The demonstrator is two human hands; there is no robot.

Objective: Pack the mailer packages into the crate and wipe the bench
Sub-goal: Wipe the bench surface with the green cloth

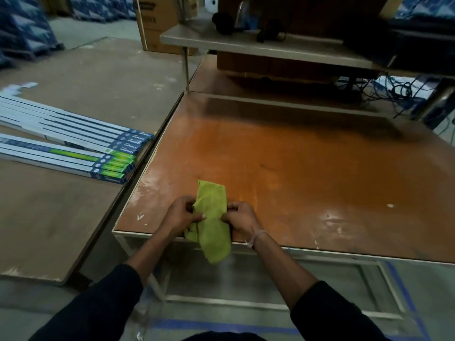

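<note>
Bare bench (307,173) under low shelf (270,49)

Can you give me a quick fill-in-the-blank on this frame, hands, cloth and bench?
1. Both hands, left hand and right hand, hold a ____ cloth.
2. The cloth's lower end hangs over the ____ edge of the bench.
3. The long flat boxes lie on the table to the person's ____.

Missing words: green; front; left

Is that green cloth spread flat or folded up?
Folded. The yellow-green cloth is a narrow doubled strip draped over the orange-brown wooden bench's front edge, pinched by the left hand and right hand.
</note>
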